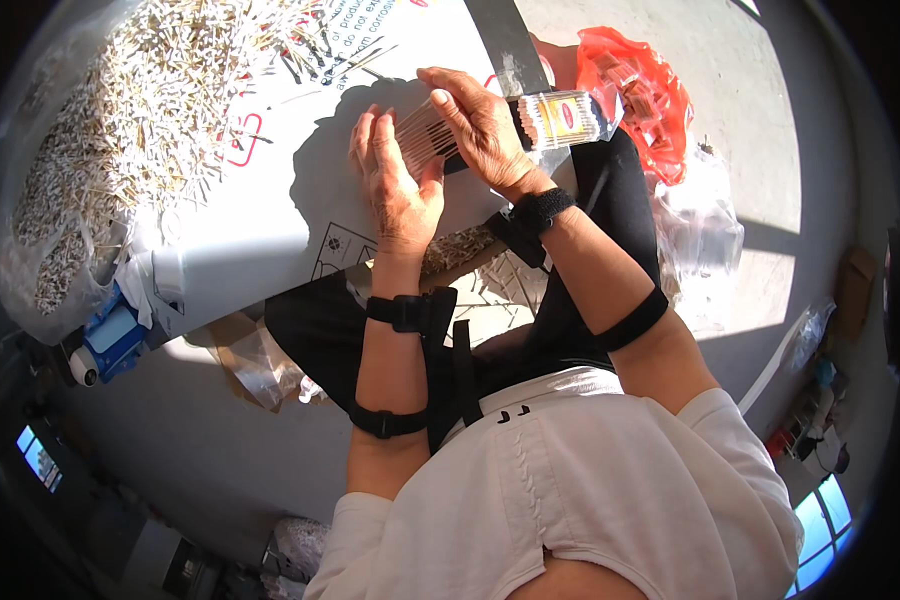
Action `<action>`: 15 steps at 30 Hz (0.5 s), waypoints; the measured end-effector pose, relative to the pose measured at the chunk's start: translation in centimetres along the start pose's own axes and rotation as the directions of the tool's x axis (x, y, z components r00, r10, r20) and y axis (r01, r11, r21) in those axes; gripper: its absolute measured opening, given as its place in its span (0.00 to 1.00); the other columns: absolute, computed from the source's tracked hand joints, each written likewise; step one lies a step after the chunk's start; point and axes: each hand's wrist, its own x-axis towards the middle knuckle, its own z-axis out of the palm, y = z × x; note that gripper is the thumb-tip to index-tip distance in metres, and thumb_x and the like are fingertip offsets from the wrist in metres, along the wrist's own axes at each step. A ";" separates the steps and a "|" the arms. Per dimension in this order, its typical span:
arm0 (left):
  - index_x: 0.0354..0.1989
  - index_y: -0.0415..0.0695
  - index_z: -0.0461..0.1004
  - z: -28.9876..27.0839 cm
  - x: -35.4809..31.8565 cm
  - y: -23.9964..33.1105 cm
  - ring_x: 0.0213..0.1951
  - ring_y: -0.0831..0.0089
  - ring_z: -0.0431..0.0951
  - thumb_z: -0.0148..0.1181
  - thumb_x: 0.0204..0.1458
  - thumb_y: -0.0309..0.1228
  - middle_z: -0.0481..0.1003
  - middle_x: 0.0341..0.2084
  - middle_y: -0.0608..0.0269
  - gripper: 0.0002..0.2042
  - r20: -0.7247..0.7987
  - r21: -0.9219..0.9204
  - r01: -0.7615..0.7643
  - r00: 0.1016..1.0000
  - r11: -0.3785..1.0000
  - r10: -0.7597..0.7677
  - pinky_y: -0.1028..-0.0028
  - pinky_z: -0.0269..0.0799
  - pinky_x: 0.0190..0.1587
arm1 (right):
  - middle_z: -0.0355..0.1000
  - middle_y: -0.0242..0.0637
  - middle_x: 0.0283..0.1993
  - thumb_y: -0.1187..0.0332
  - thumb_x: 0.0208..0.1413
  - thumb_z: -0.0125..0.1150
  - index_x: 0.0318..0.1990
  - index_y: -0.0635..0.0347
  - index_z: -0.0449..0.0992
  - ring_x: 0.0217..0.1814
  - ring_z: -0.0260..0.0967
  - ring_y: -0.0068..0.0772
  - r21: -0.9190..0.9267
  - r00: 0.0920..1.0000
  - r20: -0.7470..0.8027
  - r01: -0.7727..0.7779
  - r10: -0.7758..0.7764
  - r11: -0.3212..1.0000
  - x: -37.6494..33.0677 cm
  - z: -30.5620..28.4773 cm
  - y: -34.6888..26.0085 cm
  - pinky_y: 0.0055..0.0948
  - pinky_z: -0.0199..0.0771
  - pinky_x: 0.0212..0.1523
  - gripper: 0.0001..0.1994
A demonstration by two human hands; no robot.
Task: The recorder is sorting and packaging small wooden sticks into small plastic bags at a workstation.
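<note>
A loose bundle of cotton swabs (pixel 422 138) lies between my two hands above the near right part of the white board. My left hand (pixel 398 195) cups the left end, with the fingers along the far side and the thumb on the near side. At the other end my right hand (pixel 490 128) grips the bundle, its thumb lying over the top; the palm hides part of the swabs. Just right of that hand rests a clear pack of cotton swabs (pixel 562 120) with a yellow and red label. A big heap of loose cotton swabs (pixel 160 110) covers the board's left side.
The white printed board (pixel 270 240) serves as the work surface. Beyond the pack is a red plastic bag (pixel 635 95) holding small packs. Clear plastic bags (pixel 705 230) sit below it. A blue and white object (pixel 115 340) is under the board's left corner. Swabs lie below, between my legs.
</note>
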 end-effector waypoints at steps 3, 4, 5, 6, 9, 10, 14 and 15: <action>0.63 0.36 0.59 0.4 0.4 -0.6 0.65 0.51 0.60 0.59 0.53 0.27 0.61 0.62 0.46 0.29 -0.191 -0.321 0.011 0.979 0.947 -0.076 0.58 0.53 0.67 | 0.69 0.42 0.60 0.62 0.68 0.47 0.59 0.64 0.69 0.63 0.66 0.33 0.130 0.995 -0.025 -0.093 0.097 0.987 -0.6 0.6 -0.4 0.29 0.64 0.62 0.19; 0.64 0.37 0.58 0.9 0.6 -0.6 0.66 0.54 0.59 0.54 0.59 0.31 0.61 0.63 0.47 0.26 -0.234 -0.409 0.040 0.961 0.912 -0.147 0.59 0.53 0.68 | 0.69 0.42 0.60 0.62 0.68 0.47 0.59 0.64 0.69 0.63 0.66 0.33 0.126 0.995 -0.027 -0.093 0.097 0.988 -0.5 0.8 -0.3 0.29 0.64 0.62 0.19; 0.65 0.36 0.58 1.4 0.8 -0.6 0.66 0.54 0.59 0.52 0.61 0.34 0.60 0.63 0.47 0.25 -0.249 -0.458 0.050 0.951 0.888 -0.182 0.59 0.52 0.68 | 0.70 0.46 0.59 0.62 0.67 0.49 0.57 0.64 0.71 0.60 0.68 0.38 0.145 0.993 -0.104 -0.031 0.047 0.989 -0.4 1.1 -0.2 0.31 0.66 0.60 0.18; 0.65 0.36 0.58 1.8 1.0 -0.7 0.65 0.55 0.59 0.50 0.63 0.37 0.60 0.63 0.47 0.25 -0.261 -0.505 0.058 0.941 0.861 -0.217 0.59 0.52 0.67 | 0.70 0.50 0.57 0.63 0.66 0.51 0.55 0.65 0.72 0.58 0.70 0.44 0.160 0.983 -0.182 0.032 -0.002 0.987 -0.3 1.2 0.0 0.32 0.69 0.57 0.17; 0.64 0.36 0.59 2.4 1.6 -1.1 0.63 0.61 0.62 0.50 0.64 0.38 0.64 0.60 0.50 0.25 -0.254 -0.585 0.075 0.929 0.808 -0.270 0.62 0.52 0.67 | 0.69 0.51 0.59 0.63 0.66 0.51 0.56 0.66 0.71 0.60 0.69 0.46 0.137 0.990 -0.140 0.017 0.003 0.990 -0.4 1.6 0.0 0.32 0.68 0.59 0.17; 0.64 0.36 0.59 2.5 1.8 -1.1 0.63 0.61 0.62 0.50 0.64 0.38 0.64 0.60 0.50 0.25 -0.255 -0.584 0.075 0.928 0.808 -0.270 0.62 0.52 0.67 | 0.69 0.51 0.59 0.64 0.66 0.50 0.56 0.66 0.71 0.60 0.68 0.46 0.102 0.992 -0.126 0.031 -0.018 0.994 -0.3 1.6 -0.1 0.32 0.68 0.59 0.17; 0.63 0.35 0.60 2.5 2.3 -0.9 0.63 0.60 0.63 0.48 0.65 0.42 0.64 0.60 0.47 0.26 -0.212 -0.658 0.082 0.934 0.749 -0.288 0.62 0.56 0.66 | 0.69 0.51 0.58 0.64 0.66 0.50 0.56 0.67 0.70 0.60 0.68 0.47 0.131 0.996 -0.081 -0.017 0.028 0.991 -0.7 1.4 -0.5 0.32 0.67 0.59 0.17; 0.64 0.36 0.59 2.5 2.4 -0.7 0.64 0.59 0.62 0.46 0.65 0.44 0.62 0.62 0.46 0.27 -0.176 -0.670 0.100 0.941 0.736 -0.289 0.62 0.57 0.65 | 0.69 0.51 0.58 0.64 0.66 0.50 0.56 0.67 0.70 0.61 0.68 0.46 0.136 0.996 -0.088 -0.023 0.035 0.990 -0.9 1.4 -0.5 0.32 0.67 0.59 0.17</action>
